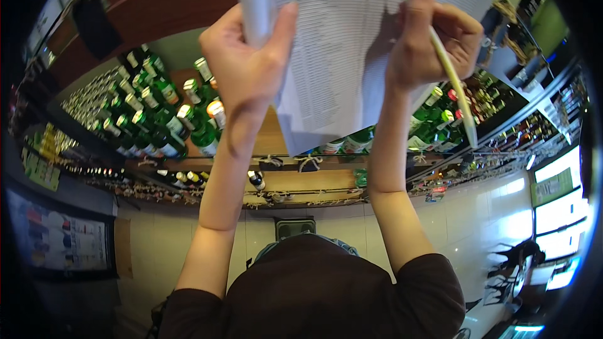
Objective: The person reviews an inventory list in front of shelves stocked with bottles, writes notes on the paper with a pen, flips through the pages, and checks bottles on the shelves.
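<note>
My left hand [249, 61] grips printed paper sheets [320, 66] at their left side, where part of the paper is rolled or folded over into a pale tube. Fine rows of print in a table cover the sheets. Over their right part, my right hand [431, 40] holds a yellow pen [450, 73], its tip towards the paper and its pale end slanting down to the right. I cannot tell whether the tip touches the page. A shadow of the right hand falls on the sheet. Behind the paper stand green glass bottles [165, 127] on a shelf.
Wooden shelves [306, 179] with twine bows and dark tags along their edges run across ahead. More bottles [494, 99] fill the right side. Below is a tiled floor [438, 230], with a small dark stool [294, 227] near my body. A glass-fronted cabinet [61, 235] stands at left.
</note>
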{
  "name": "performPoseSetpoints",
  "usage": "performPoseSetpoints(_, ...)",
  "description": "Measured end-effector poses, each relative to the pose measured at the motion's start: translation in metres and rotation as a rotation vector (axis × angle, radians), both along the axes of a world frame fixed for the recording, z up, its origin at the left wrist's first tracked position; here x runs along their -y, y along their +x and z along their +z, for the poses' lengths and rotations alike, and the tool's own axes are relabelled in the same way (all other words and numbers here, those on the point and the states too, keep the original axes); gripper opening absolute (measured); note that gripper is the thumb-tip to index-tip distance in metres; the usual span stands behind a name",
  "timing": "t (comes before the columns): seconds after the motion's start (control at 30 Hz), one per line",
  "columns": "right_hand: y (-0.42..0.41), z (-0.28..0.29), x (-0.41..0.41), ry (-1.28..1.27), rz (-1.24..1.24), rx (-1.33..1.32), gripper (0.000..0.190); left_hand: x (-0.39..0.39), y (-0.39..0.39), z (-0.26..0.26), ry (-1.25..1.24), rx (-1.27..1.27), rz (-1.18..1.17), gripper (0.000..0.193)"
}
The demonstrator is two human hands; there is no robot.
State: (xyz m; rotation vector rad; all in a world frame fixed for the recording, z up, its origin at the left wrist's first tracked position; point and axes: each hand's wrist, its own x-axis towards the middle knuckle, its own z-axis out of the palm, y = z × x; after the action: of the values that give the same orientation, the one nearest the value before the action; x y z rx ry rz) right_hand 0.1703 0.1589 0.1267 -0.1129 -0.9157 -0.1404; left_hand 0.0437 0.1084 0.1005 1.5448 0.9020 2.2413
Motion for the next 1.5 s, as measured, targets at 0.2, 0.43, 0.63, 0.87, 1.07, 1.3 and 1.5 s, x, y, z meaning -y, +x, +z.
performPoseSetpoints(0.2,0.011,-0.012,-0.002,0.003,-0.178,0.095,0.031,0.001,0.004,0.002,-0.022,0.032,0.047,0.012)
performPoseSetpoints(0.43,0.012,-0.012,-0.012,0.107,-0.253,0.155,0.032,0.002,0.003,0.002,-0.055,0.036,0.022,0.01)
performPoseSetpoints(0.63,0.011,-0.013,-0.01,0.094,-0.257,0.18,0.032,0.002,0.004,0.003,-0.039,0.045,0.039,0.01)
performPoseSetpoints(0.87,0.012,-0.012,-0.009,0.112,-0.3,0.204,0.032,0.003,0.004,0.002,-0.067,0.053,0.03,0.009)
performPoseSetpoints(1.07,0.011,-0.011,-0.01,0.129,-0.271,0.192,0.032,0.001,0.003,0.002,-0.052,0.048,0.04,0.009)
performPoseSetpoints(1.3,0.018,-0.013,-0.01,0.105,-0.302,0.245,0.029,0.001,0.007,0.002,-0.055,0.053,0.009,0.01)
performPoseSetpoints(1.5,0.011,-0.01,-0.003,0.096,-0.019,0.137,0.023,0.003,0.003,0.002,-0.05,0.038,0.019,0.011)
